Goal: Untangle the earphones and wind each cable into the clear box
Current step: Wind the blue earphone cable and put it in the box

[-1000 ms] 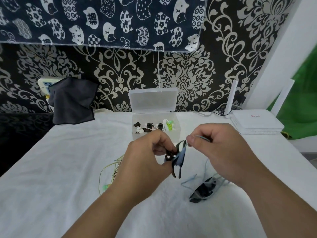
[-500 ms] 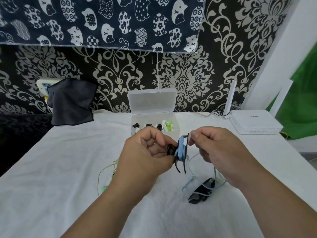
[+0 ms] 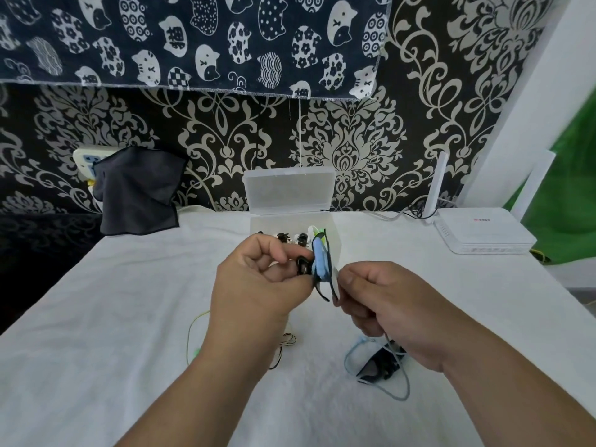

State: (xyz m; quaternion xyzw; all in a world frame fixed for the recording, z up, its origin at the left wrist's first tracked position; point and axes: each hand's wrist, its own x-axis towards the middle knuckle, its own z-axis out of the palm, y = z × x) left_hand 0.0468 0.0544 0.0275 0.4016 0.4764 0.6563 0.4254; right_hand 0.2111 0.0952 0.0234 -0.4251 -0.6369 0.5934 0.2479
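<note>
My left hand [image 3: 258, 282] pinches a small coil of blue cable [image 3: 321, 264] with a black earbud against it, held above the white cloth in front of the clear box [image 3: 264, 222]. My right hand [image 3: 383, 304] pinches the same blue cable just right of the coil. The cable trails down under my right hand to a loose blue loop [image 3: 351, 356] and a black piece [image 3: 379, 366] on the cloth. The box stands with its lid [image 3: 288, 191] up; black, white and green earbuds lie inside. A green and white cable tangle [image 3: 283, 343] lies partly hidden under my left wrist.
A white router [image 3: 483, 235] with upright antennas sits at the back right, cables running behind it. A dark cloth [image 3: 138, 191] hangs over a socket at the back left. The table's white cloth [image 3: 113, 317] drops off at the left into a dark area.
The blue coil has risen and moved toward the box with my left hand. My right hand has dropped from the coil's top to its lower right, drawing the cable round.
</note>
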